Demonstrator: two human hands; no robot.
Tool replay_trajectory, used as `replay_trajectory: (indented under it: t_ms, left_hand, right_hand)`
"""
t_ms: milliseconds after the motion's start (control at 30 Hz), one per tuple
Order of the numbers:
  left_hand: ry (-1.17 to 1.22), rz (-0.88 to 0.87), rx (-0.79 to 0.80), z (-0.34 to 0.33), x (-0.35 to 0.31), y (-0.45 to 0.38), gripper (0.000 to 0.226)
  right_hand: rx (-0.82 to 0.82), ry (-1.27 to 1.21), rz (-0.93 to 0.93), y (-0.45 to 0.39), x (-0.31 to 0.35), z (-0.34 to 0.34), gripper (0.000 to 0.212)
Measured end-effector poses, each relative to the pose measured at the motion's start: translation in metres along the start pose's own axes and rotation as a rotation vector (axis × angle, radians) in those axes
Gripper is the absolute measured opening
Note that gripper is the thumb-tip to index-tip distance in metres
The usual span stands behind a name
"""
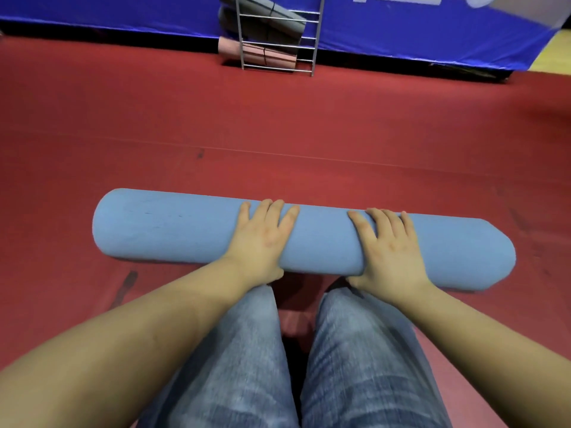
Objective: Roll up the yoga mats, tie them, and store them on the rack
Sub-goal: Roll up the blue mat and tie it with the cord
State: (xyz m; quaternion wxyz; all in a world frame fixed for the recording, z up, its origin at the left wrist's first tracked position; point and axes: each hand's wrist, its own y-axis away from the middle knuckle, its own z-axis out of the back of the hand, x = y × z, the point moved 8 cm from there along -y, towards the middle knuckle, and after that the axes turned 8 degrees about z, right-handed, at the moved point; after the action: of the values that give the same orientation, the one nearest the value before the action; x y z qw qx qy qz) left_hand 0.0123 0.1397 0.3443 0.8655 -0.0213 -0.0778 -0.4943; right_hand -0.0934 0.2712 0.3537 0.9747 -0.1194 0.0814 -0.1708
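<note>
A light blue yoga mat (173, 230) lies fully rolled on the red floor, stretched left to right in front of my knees. My left hand (262, 239) presses flat on top of the roll just left of its middle, fingers spread. My right hand (389, 245) presses flat on it to the right, fingers straight over the crest. No tie or strap shows on the roll. At the far wall stands a metal wire rack (313, 41) with grey rolled mats (278, 23) on its upper levels and a pink rolled mat (256, 54) at the bottom.
Red floor (278, 118) runs from the roll to the rack. A blue banner (401, 32) covers a barrier along the far wall behind the rack. My legs in jeans (234, 366) kneel just behind the roll.
</note>
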Motion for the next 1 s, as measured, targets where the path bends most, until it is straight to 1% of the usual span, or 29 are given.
replay_trajectory:
  t_ms: [100,267,400,433,567,700,767,833,867,933,1000]
  left_hand:
    - [0.008,-0.009,-0.085,0.030,0.000,0.015,0.102]
    - [0.003,-0.025,-0.295,0.096,-0.003,0.066,0.107]
    - [0.026,-0.030,-0.414,0.122,-0.006,0.108,0.110]
    - [0.044,-0.031,-0.424,0.122,-0.006,0.118,0.110]
    - [0.092,-0.040,-0.354,0.101,-0.010,0.145,0.109]
    - [0.119,-0.015,-0.209,0.067,-0.013,0.157,0.109]
    - [0.124,-0.018,-0.118,0.053,-0.016,0.161,0.111]
    - [0.087,-0.053,-0.023,0.046,-0.023,0.164,0.109]
    - [0.082,-0.069,-0.015,0.044,-0.026,0.164,0.106]
    - [0.055,-0.070,0.026,0.042,-0.029,0.165,0.104]
    - [0.030,-0.075,0.035,0.042,-0.031,0.162,0.106]
  right_hand:
    - [-0.048,0.022,-0.016,0.009,-0.001,0.032,0.110]
    - [-0.161,0.030,-0.012,0.035,0.007,0.101,0.110]
    - [-0.176,0.017,-0.005,0.064,0.022,0.137,0.109]
    - [-0.167,0.014,0.004,0.071,0.027,0.141,0.109]
    - [-0.070,0.019,0.049,0.093,0.044,0.135,0.109]
    - [0.097,0.014,0.072,0.108,0.056,0.105,0.116]
    - [0.167,0.004,0.066,0.115,0.062,0.091,0.123]
    - [0.183,0.004,0.062,0.124,0.068,0.086,0.131]
    - [0.176,0.004,0.068,0.128,0.072,0.086,0.133]
    - [0.154,-0.023,0.091,0.136,0.081,0.086,0.131]
    - [0.160,-0.043,0.082,0.136,0.086,0.084,0.126]
